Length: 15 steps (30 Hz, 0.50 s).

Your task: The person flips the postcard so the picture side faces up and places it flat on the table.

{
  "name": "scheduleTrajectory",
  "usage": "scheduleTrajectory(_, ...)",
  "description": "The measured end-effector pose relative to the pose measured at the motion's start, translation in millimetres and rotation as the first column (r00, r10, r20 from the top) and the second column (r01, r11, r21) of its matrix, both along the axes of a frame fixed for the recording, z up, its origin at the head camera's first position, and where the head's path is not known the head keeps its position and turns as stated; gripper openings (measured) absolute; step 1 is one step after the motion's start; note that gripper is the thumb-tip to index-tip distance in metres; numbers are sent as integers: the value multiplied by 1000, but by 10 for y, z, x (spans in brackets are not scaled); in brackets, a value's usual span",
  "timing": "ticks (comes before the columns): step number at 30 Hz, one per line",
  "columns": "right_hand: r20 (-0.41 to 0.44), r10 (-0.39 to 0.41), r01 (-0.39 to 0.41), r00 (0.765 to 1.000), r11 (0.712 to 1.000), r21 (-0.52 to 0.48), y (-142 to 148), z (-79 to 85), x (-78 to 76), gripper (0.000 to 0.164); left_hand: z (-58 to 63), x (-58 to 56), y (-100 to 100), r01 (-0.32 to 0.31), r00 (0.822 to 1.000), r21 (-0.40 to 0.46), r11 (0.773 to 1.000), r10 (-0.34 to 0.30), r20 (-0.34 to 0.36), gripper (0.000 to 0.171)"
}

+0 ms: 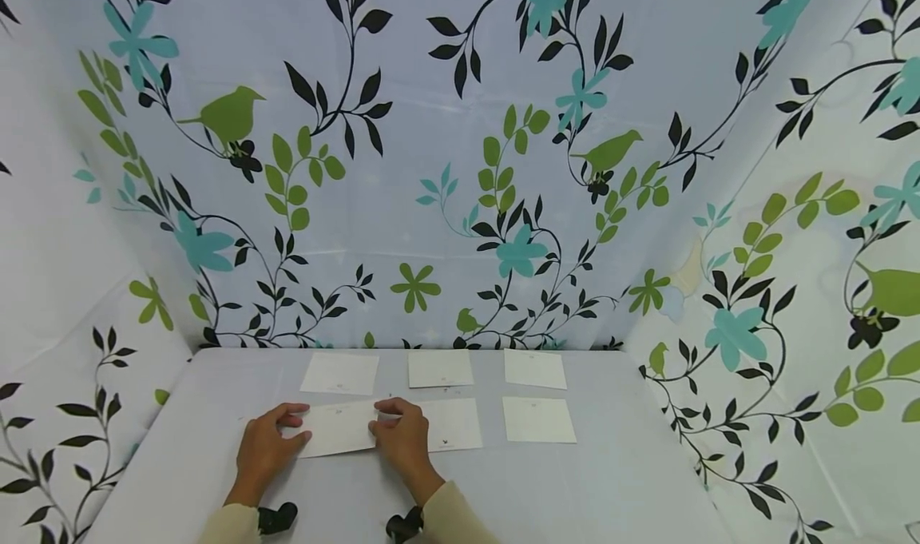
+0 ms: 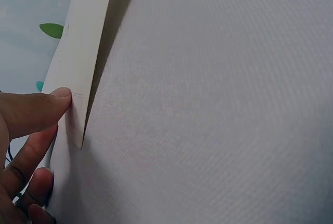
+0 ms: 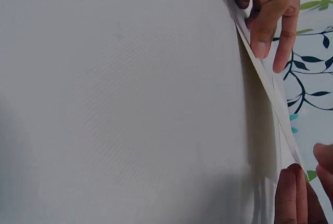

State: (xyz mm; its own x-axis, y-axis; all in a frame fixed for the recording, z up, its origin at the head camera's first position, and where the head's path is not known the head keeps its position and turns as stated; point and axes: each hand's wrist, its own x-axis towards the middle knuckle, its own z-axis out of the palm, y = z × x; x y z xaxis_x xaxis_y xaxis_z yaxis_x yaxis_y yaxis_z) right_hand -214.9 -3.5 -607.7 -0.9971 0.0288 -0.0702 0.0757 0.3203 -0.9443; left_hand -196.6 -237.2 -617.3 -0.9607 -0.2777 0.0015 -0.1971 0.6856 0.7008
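Observation:
A white rectangular card (image 1: 336, 428) is held between both hands at the front left of the other cards. My left hand (image 1: 267, 448) pinches its left end; in the left wrist view the thumb (image 2: 61, 98) lies on the card's face, with the other fingers curled beside and below it. At the opposite end my right hand (image 1: 404, 442) pinches the card's right edge. The right wrist view shows the card (image 3: 271, 94) tilted, with a shadow under its near edge. Partly behind the right hand lies another card (image 1: 454, 424).
More white cards lie flat on the white-covered table (image 1: 611, 480): a back left card (image 1: 339, 372), a back middle card (image 1: 441, 368), a back right card (image 1: 535, 369) and a front right card (image 1: 541, 420). A leaf-patterned curtain (image 1: 431, 168) hangs around the table.

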Motion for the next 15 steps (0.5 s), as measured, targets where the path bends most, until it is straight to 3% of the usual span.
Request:
scheduleTrajectory(7,31,-31,33,999,997,-66,-28,23,-11,15,-14,-2,0,9,1000,9,1000,-9,-12,46)
scheduleTrajectory(15,76,-51,62,996,987,-147,0,53,3,15,40,3,-63,47,999,21,999,-47,-2,35)
